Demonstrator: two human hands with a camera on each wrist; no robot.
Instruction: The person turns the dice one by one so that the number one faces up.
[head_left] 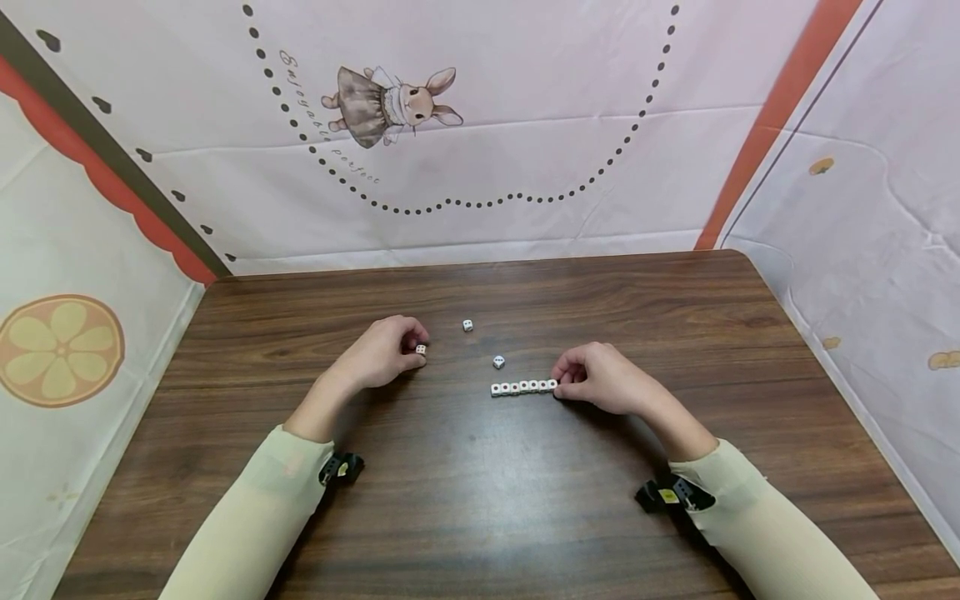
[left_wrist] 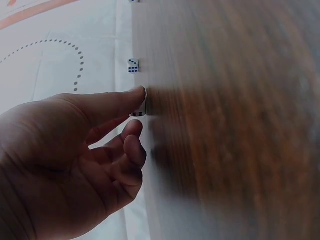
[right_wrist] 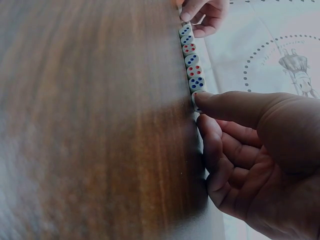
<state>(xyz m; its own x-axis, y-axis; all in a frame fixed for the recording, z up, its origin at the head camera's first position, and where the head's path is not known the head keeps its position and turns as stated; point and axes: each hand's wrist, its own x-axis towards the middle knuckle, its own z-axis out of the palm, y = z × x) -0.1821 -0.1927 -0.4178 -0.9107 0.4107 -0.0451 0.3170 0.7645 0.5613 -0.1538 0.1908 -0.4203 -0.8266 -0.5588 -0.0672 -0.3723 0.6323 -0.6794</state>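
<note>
Between the thumb and fingers of my left hand (head_left: 381, 354) is a white die (head_left: 421, 350), pinched close over the table on the left side; in the left wrist view the thumb covers most of it. My right hand (head_left: 609, 380) pinches the end die (head_left: 552, 384) at the right end of a straight row of white dice (head_left: 523, 387). Single red dots mark the row's top faces. Along its side, the right wrist view shows blue and red dots. One loose die (head_left: 498, 362) lies just behind the row, and another die (head_left: 468, 326) sits farther back, nearer the left hand.
A brown wood-grain table (head_left: 480, 500) lies under both hands. Behind it hangs a pale printed cloth (head_left: 525, 158) with a rabbit figure, and similar cloth stands at both sides. Black straps with small devices (head_left: 341, 468) circle both wrists over light sleeves.
</note>
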